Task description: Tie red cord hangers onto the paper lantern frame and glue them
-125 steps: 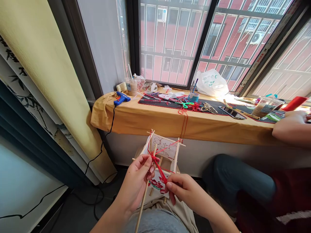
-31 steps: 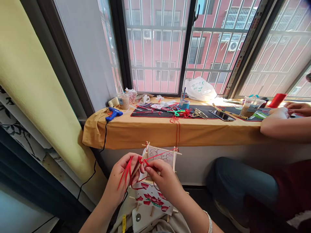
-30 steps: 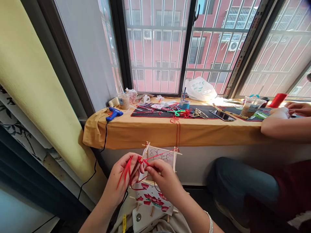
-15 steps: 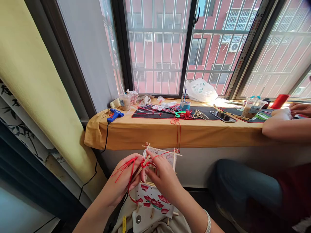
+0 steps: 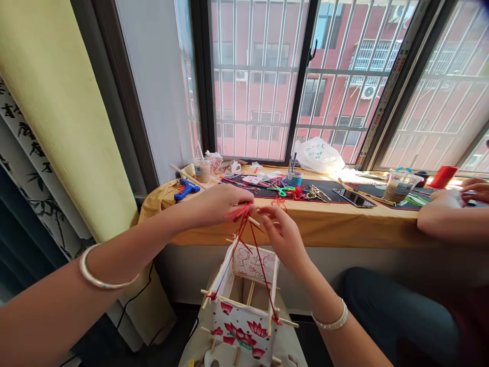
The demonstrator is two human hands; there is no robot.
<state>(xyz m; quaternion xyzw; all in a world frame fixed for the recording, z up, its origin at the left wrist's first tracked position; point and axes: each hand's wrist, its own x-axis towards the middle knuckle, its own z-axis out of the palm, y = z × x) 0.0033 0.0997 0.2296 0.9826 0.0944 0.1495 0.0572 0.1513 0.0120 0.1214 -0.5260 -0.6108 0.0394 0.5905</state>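
Note:
A square paper lantern (image 5: pixel 240 326) on a frame of thin wooden sticks sits low in view, with pink lotus flowers painted on its near panel. Red cords (image 5: pixel 241 216) rise from its top corners to my left hand (image 5: pixel 217 206), which grips them in a bunch above the lantern. Loose cord ends fan out past those fingers. My right hand (image 5: pixel 282 237) is just to the right, its fingertips reaching the cords beside my left hand. Whether those fingertips pinch a cord is hidden.
Behind my hands runs a windowsill with a mustard cloth (image 5: pixel 344 224). On it lie a blue glue gun (image 5: pixel 186 189), green scissors (image 5: pixel 281 190), a phone (image 5: pixel 353 198) and a plastic cup (image 5: pixel 395 192). A co-worker's hands (image 5: pixel 446 199) rest at the right.
Both hands have risen from in front of the lantern to above it, level with the sill. The red cords now stretch upward, and the lantern's near panel shows fully.

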